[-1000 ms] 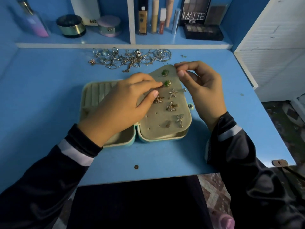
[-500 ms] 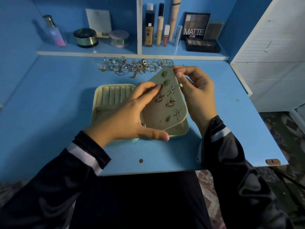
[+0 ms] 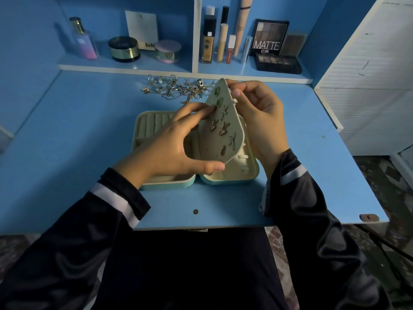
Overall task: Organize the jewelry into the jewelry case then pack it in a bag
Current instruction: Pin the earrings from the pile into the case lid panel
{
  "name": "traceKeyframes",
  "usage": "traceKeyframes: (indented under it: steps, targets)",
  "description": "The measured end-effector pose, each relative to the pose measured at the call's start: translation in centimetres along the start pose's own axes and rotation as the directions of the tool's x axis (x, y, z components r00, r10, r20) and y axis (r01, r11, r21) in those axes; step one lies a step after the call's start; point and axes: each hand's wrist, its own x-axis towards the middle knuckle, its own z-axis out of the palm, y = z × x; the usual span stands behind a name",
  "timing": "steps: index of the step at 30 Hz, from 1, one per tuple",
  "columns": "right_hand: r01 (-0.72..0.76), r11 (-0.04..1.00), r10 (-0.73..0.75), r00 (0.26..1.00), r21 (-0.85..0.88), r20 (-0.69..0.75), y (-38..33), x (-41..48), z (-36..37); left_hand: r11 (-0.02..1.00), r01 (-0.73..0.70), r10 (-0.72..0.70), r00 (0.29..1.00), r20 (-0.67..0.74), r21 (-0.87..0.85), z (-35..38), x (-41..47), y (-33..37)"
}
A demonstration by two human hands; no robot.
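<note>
The open jewelry case (image 3: 225,179) lies on the blue desk (image 3: 89,135), its two pale halves side by side, the left half showing ring slots. The earring panel (image 3: 223,121), which a second ago lay almost flat over the right half of the case, now stands tilted up on its near edge, steeper than half a second ago, so that the right compartment beneath it shows. Both hands hold it. The left hand (image 3: 169,148) has its thumb under the panel's lower edge and its fingertips (image 3: 207,109) pressed on the front face beside a green stud; earlier that hand lay flat across the panel. The right hand (image 3: 261,115) pinches the panel's top right edge between thumb and bent fingers, reaching round to its back side, much as it did before but now higher above the case. On the panel sit two green studs (image 3: 218,96) near the top, then star-shaped and winged earrings (image 3: 223,128) lower down. Small white backs stick out along the panel's right edge. The loose pile of chains and rings (image 3: 176,88) rests at the back of the desk, well apart from the case, unchanged. On the shelf behind stand a perfume bottle (image 3: 83,39), two round jars, makeup tubes and an eyeshadow palette (image 3: 269,38) marked MATTE.
</note>
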Motion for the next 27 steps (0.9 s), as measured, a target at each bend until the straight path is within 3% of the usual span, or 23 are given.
traceKeyframes:
  steps: [13, 27]
  targets:
    - [-0.038, 0.990, 0.031, 0.998, 0.139, 0.053, 1.2, -1.2, 1.3, 0.999, -0.026, 0.024, 0.998, -0.056, -0.031, -0.2, -0.5, -0.4]
    - [-0.212, 0.948, 0.199, 0.977, 0.237, 0.075, 2.1, -1.2, 2.1, 0.999, -0.050, 0.051, 0.992, -0.117, 0.016, -0.5, -1.3, -0.9]
